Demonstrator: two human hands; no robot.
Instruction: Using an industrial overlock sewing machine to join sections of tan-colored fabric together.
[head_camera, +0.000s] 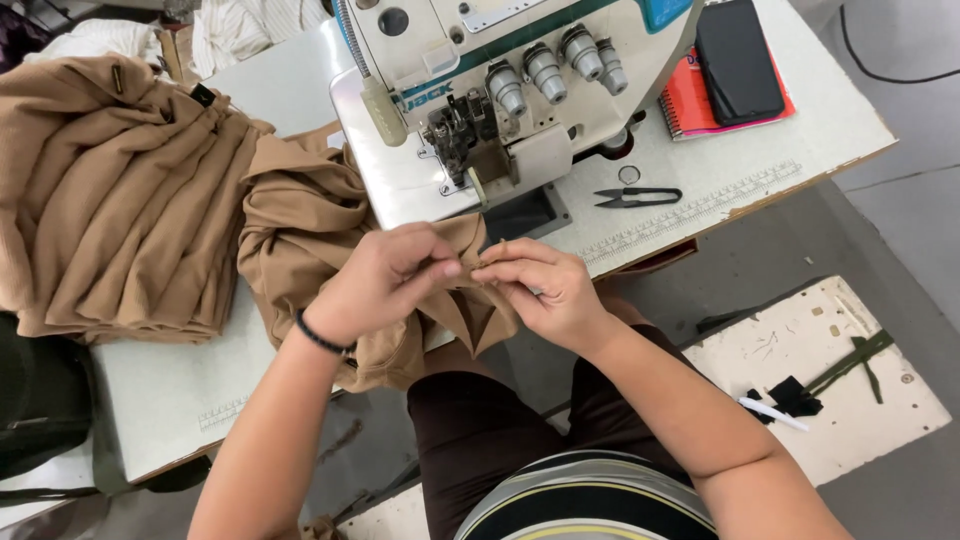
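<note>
Two hands are closed on one tan fabric piece (330, 240) at the front edge of the sewing table (170, 400), just ahead of the overlock machine (490, 90). The piece is crumpled, so no clean long axis can be read; its bulk is spread from the machine's left side down toward the front edge, where a folded end is draped over the edge and hangs toward the lap. The pinched edge is pointed roughly toward the machine's presser foot (462, 135).

The left hand (385, 280), with a dark band at the wrist, is clenched on the fabric with thumb and fingertips pressed together. The right hand (545, 290) is pinched on the same edge, fingertips almost touching those of the left.

A stack of folded tan garments (110, 200) is laid on the left part of the table, touching the crumpled piece. Black thread snips (635, 197) are placed near the right edge, just right of the machine. A red notebook (690, 105) with a dark phone (738, 60) on it is set at the far right corner.
</note>
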